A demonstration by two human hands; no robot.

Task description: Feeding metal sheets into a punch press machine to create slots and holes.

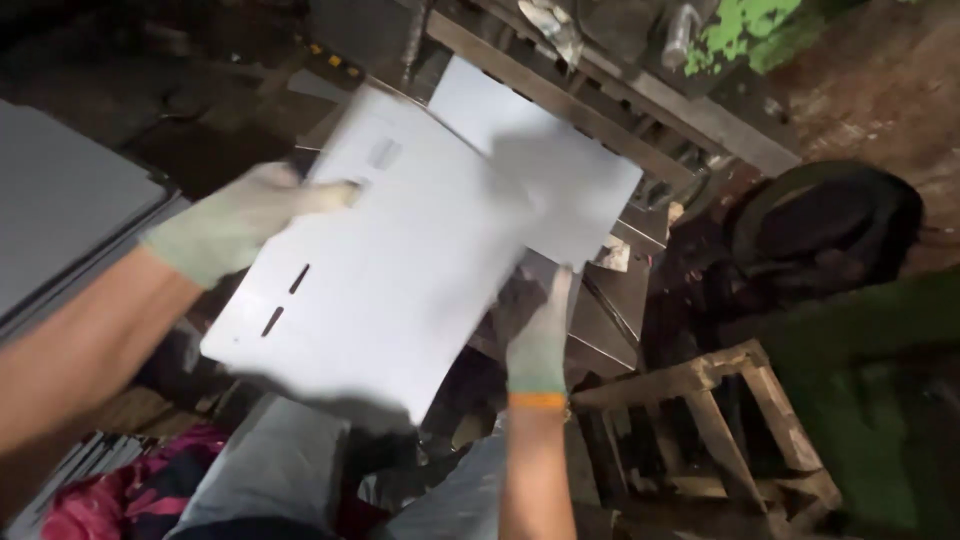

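Gripping flat slotted metal sheet [390, 270] | gloved left hand [235, 225] clamps edge | right hand [535, 335] clamps underside

the metal sheet [380, 270] is pale grey-white, with two dark slots near one edge. a second sheet [560, 170] behind it is the same pale grey. the left hand [235, 220] wears a pale greenish-white glove; the right hand [538, 335] wears a like glove, smudged dark, with an orange cuff. a cloth [140, 495] below is pink and dark red. the wooden stool [720, 420] is dull brown. paint [750, 30] at the top is bright green.
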